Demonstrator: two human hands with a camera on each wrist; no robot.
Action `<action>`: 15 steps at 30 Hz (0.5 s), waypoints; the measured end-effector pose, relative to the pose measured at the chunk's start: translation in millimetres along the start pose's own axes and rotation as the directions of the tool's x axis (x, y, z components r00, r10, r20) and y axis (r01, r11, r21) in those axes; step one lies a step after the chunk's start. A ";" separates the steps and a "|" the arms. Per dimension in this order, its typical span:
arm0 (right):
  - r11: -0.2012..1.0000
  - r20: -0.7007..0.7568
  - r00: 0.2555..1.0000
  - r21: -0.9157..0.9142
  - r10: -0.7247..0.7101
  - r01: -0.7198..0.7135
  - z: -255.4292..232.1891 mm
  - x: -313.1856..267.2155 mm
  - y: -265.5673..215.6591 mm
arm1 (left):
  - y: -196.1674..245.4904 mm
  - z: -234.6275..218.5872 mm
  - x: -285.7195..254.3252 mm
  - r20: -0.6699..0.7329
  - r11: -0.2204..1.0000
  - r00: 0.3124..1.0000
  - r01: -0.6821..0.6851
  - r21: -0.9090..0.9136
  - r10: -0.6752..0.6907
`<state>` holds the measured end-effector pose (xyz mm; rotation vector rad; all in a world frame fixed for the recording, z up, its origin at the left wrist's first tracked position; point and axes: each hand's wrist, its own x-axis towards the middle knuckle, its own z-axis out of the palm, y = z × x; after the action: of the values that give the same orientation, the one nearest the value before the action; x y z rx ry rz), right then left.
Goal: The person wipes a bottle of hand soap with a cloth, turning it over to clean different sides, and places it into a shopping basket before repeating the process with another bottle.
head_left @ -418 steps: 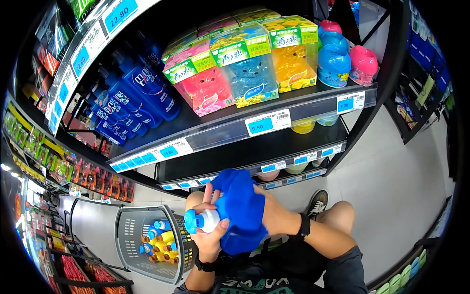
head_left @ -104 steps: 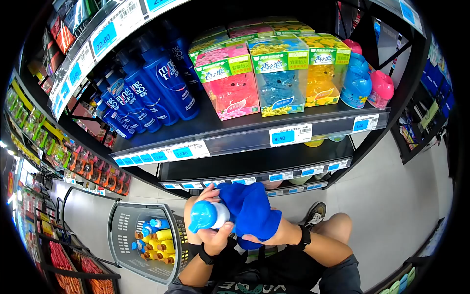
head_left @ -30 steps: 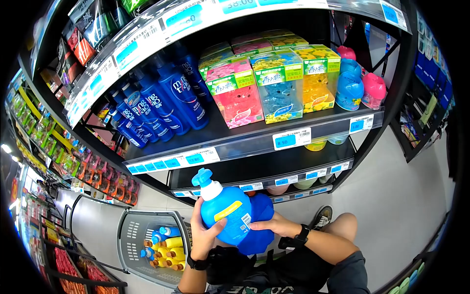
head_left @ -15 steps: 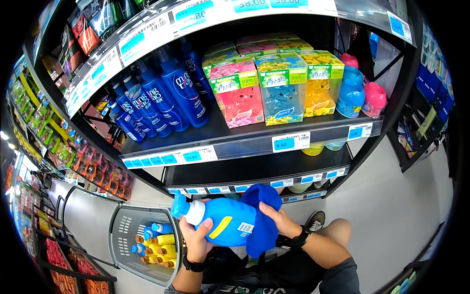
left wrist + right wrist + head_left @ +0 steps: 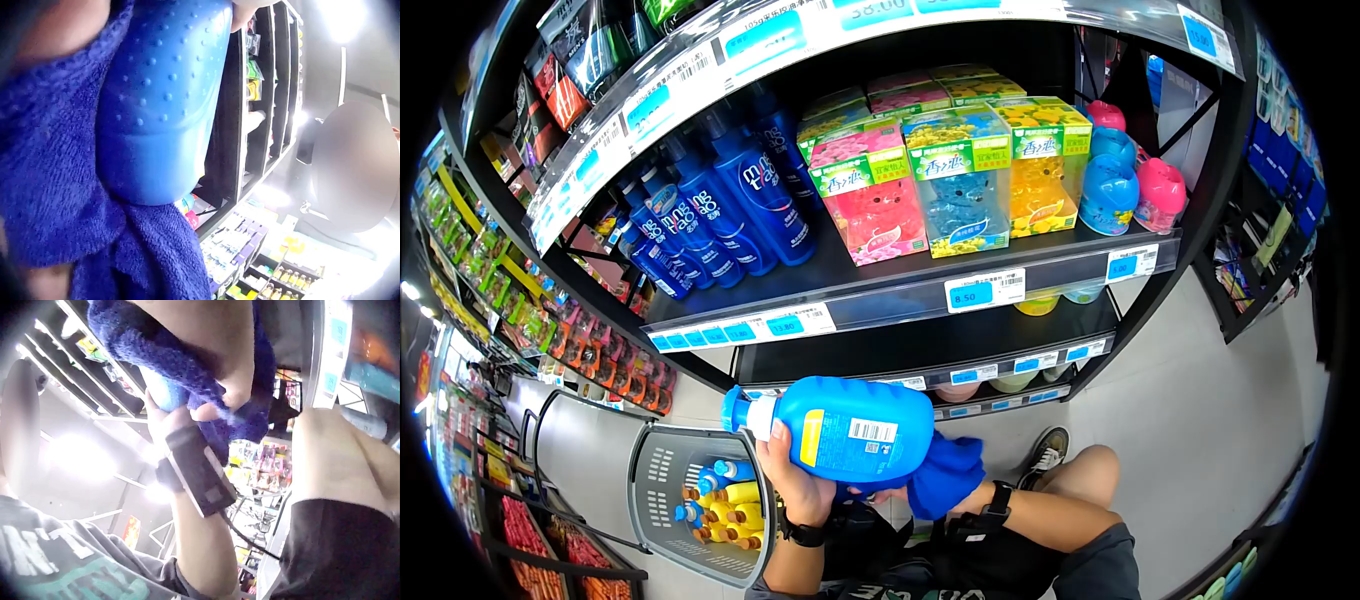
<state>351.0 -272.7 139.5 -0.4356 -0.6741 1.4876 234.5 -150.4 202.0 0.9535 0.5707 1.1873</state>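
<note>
A blue pump bottle (image 5: 870, 425) with a white collar and a yellow label strip lies nearly level in front of the lower shelf, pump to the left. My left hand (image 5: 796, 482) grips it by the neck end, thumb on the near side. Below the bottle's base, my right hand (image 5: 209, 337) holds a dark blue cloth (image 5: 948, 478); most of that hand is hidden by cloth and bottle in the head view. Close up in the left wrist view, the cloth (image 5: 56, 162) lies against the bottle's raised-dot side (image 5: 165, 106).
At the lower left stands a grey basket (image 5: 645, 490) holding several yellow and blue-capped bottles. Ahead is a black shelf (image 5: 880, 290) with blue pump bottles (image 5: 765, 195), boxed fresheners (image 5: 960, 190) and round pink and blue containers (image 5: 1108, 195). My knee (image 5: 1090, 478) is at the right.
The bottle has tipped from slanted upright to nearly level, its barcode side now facing up. My right hand and the cloth have shifted from the base's end to underneath it.
</note>
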 end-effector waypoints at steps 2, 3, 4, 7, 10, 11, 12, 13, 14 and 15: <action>0.983 -0.261 0.961 -0.181 -0.087 0.040 15.2 6.6 -8.6 | -5.3 -8.2 3.8 0.003 0.999 0.999 0.033 -0.017 -0.033; 0.983 -0.264 0.961 -0.182 -0.087 0.039 4.3 5.6 -0.3 | -7.8 -10.6 3.8 0.005 0.997 0.998 0.066 -0.040 -0.066; 0.971 -0.277 0.932 -0.017 -0.233 0.237 -16.5 4.6 14.5 | -10.1 -11.6 3.0 0.007 0.997 0.998 0.067 -0.043 -0.067; 0.892 -0.186 0.912 0.208 -0.366 0.401 -11.8 1.4 -9.0 | -11.9 -11.7 -1.7 0.086 0.991 0.989 0.123 -0.058 -0.118; 0.906 -0.139 0.948 0.282 -0.286 0.315 -19.9 -5.7 -13.5 | -10.7 0.5 -12.5 0.100 0.999 0.994 0.047 0.015 -0.049; 0.907 -0.163 0.956 0.309 -0.246 0.286 -22.6 -5.3 -12.8 | -12.0 1.4 -14.1 0.098 0.999 0.994 0.051 0.015 -0.052; 0.901 -0.188 0.960 0.347 -0.207 0.262 -25.7 -4.4 -11.9 | -13.3 2.3 -15.4 0.093 0.999 0.995 0.030 0.021 -0.032; 0.892 -0.221 0.962 0.386 -0.159 0.236 -28.4 -3.3 -10.1 | -14.5 3.4 -16.2 0.090 1.000 0.996 0.008 0.026 -0.010; 0.880 -0.244 0.962 0.421 -0.122 0.218 -30.8 -1.8 -7.3 | -15.5 3.8 -17.3 0.091 1.000 0.996 0.009 0.028 -0.012; 0.868 -0.261 0.961 0.452 -0.090 0.204 -32.9 -1.1 -4.4 | -16.4 3.3 -18.8 0.120 0.998 0.993 -0.030 0.051 0.023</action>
<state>375.8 -269.6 117.6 -0.1656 -0.1358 1.3700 239.8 -170.4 187.8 1.0726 0.4974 1.1352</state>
